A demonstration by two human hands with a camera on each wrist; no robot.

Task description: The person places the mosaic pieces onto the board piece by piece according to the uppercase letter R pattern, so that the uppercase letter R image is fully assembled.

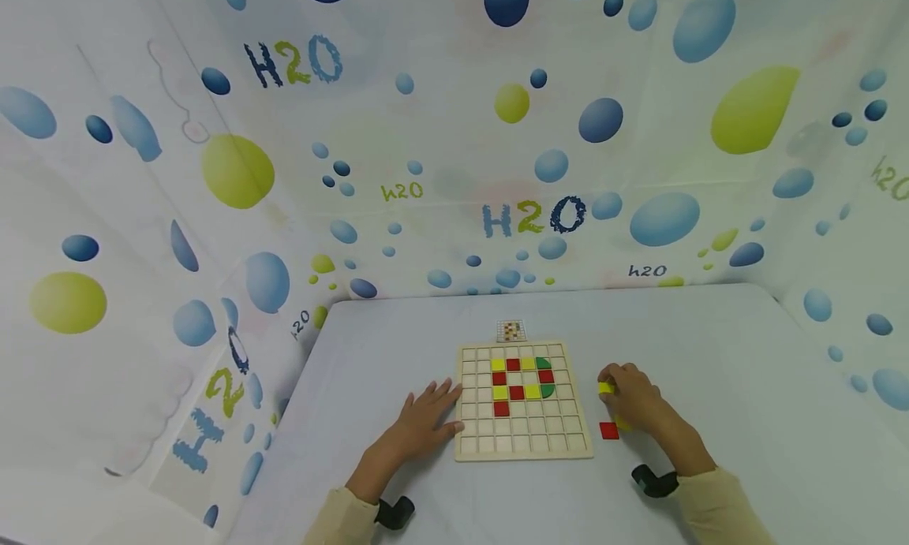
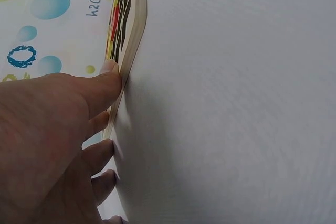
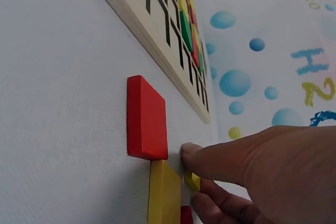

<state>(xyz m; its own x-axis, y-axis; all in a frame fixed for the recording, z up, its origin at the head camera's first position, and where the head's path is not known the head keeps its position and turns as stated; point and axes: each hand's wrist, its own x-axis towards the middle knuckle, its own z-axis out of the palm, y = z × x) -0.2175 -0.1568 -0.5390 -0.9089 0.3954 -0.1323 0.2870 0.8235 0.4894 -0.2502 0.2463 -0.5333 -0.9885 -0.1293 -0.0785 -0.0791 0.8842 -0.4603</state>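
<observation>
Plain cream fabric sleeves [image 1: 723,505], both arms; stubby black angled wrist cameras [image 1: 655,482], casings probably matte plastic, details too small.

The pattern on the card [image 1: 511,331], at 12 o'clock of the board [image 1: 521,444], is too small to read. At 3 o'clock, the right hand [image 1: 634,397] partly hides two yellow pieces [image 1: 606,388].
</observation>
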